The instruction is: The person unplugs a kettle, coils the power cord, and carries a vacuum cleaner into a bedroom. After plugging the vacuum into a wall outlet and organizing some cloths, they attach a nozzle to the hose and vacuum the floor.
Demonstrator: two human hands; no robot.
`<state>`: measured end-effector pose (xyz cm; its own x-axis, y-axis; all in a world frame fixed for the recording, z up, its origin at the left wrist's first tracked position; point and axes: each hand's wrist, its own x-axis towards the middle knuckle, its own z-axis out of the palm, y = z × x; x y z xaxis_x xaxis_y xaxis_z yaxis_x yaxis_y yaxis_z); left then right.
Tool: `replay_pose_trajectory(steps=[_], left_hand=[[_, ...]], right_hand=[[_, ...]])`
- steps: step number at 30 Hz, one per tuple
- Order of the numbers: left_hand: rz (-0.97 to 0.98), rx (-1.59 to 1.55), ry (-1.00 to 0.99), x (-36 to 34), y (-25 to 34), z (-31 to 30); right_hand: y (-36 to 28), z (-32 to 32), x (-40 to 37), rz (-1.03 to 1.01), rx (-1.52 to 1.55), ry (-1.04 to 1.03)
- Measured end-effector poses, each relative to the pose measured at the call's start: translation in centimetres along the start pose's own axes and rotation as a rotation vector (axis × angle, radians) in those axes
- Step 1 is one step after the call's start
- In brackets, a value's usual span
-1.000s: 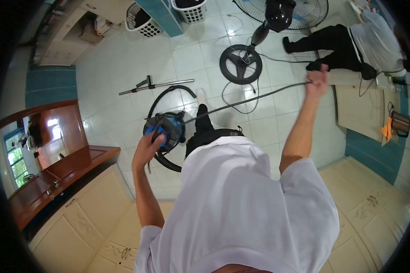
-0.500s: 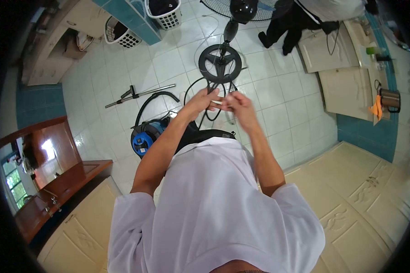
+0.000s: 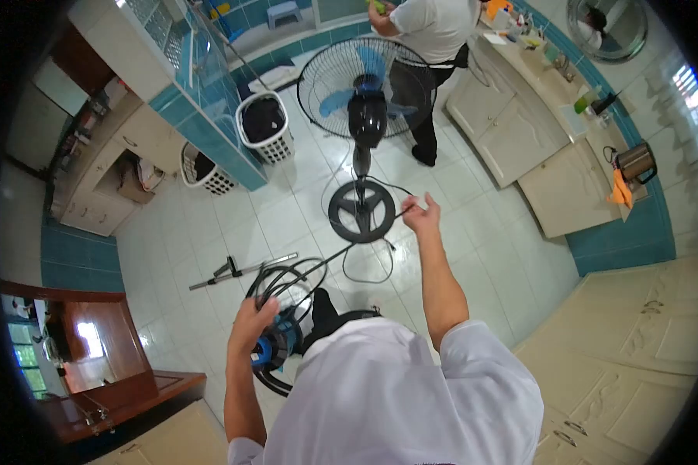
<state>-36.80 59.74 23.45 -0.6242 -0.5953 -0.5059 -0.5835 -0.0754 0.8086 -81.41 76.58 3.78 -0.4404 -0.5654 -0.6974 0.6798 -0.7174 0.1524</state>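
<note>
A black power cord (image 3: pixel 316 267) runs taut between my two hands. My left hand (image 3: pixel 251 324), low on the left, is closed on several gathered loops of it, above the blue and black vacuum cleaner (image 3: pixel 275 345). My right hand (image 3: pixel 423 215), reaching out to the right, grips the cord near its fingertips; some fingers are extended. Between and beyond my hands stands a black pedestal fan (image 3: pixel 367 116) with blue blades, the cord passing in front of its round base (image 3: pixel 361 213).
A metal vacuum tube (image 3: pixel 244 271) lies on the tiled floor. Two white laundry baskets (image 3: pixel 275 151) stand by the teal pillar. Beyond the fan, a person in a white shirt (image 3: pixel 434 31) holds something green beside the counter (image 3: pixel 539 85). A metal pot and orange cloth (image 3: pixel 620 188) are at right.
My hands have moved from close together to wide apart, left hand down-left with gathered cord loops, right hand out to the right. The view has tilted up, showing more of the fan and the other person.
</note>
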Motion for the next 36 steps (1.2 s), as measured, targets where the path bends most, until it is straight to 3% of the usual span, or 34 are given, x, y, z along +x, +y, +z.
replay_pose_trajectory(steps=[2,4,6,8,9,11,12,14,17,19,22,23,24,25,27,28,29,31,33,34,35,36], left_hand=[[0.025,-0.104,0.085,-1.8,-0.7,-2.6],[0.054,-0.142,0.098,-3.2,-2.1,-4.5],[0.045,-0.241,0.194,-3.2,-3.2,-5.7],[0.044,-0.309,0.301,-2.4,-3.2,-5.8],[0.024,-0.377,0.393,-2.3,-3.6,-5.5],[0.012,-0.429,0.462,-0.1,-4.7,-4.4],[0.049,-0.373,0.459,0.7,-4.3,-3.3],[0.119,-0.371,0.306,2.2,-3.3,-1.1],[0.156,-0.52,0.116,4.8,-2.2,3.0],[0.164,-0.474,-0.02,5.4,-0.3,5.5],[0.211,-0.376,-0.121,5.7,-0.5,8.8],[0.204,-0.399,-0.197,5.2,0.2,9.4],[0.14,-0.359,-0.15,4.1,0.7,9.7],[0.047,-0.499,-0.255,4.0,0.3,9.3],[0.076,-0.216,-0.248,3.2,-0.9,8.0],[0.078,-0.223,-0.24,2.4,-0.9,7.2],[0.042,-0.166,-0.176,1.0,-0.5,6.4],[-0.002,-0.2,0.008,-0.9,-0.7,4.9],[-0.06,-0.406,0.194,-2.2,-2.0,2.6],[0.03,-0.49,0.296,-4.4,-0.5,1.1],[0.048,-0.568,0.252,-4.2,-3.1,-1.4],[0.034,-0.654,0.361,-4.5,-4.6,-3.0]], right_hand=[[-2.1,2.4,-0.7,-0.113,0.016,-0.008],[-4.4,3.4,-2.1,-0.175,0.07,-0.176],[-5.8,3.6,-4.6,-0.237,-0.044,-0.657],[-1.9,6.9,-14.5,-0.304,-0.101,-0.896],[-0.3,7.6,-18.1,-0.262,-0.152,-1.061],[1.8,6.9,-21.3,-0.126,-0.182,-1.15],[2.5,5.5,-21.3,-0.118,-0.194,-1.142],[4.0,2.3,-20.2,-0.151,-0.683,-0.81],[9.6,-0.5,-18.8,-0.008,-1.016,-0.857],[13.9,-1.7,-18.6,0.086,-1.209,-0.774],[18.1,-2.7,-17.9,0.143,-1.217,-0.756],[18.9,-2.2,-18.0,0.125,-1.148,-0.656],[19.4,-1.9,-17.9,0.108,-1.079,-0.557],[19.2,-2.0,-17.0,0.087,-0.997,-0.535],[17.9,-0.8,-15.5,0.148,-0.595,-0.357],[16.0,-0.8,-12.9,0.173,-0.389,-0.292],[13.6,-0.8,-10.2,0.195,-0.185,-0.223],[10.7,0.5,-8.3,0.117,-0.151,-0.014],[5.7,-0.9,-3.3,0.025,-0.051,-0.007],[2.8,-1.4,-1.8,0.005,0.037,-0.014],[0.1,-1.9,-0.7,-0.013,0.127,-0.022],[-2.6,-3.0,0.7,-0.085,0.074,-0.027]])
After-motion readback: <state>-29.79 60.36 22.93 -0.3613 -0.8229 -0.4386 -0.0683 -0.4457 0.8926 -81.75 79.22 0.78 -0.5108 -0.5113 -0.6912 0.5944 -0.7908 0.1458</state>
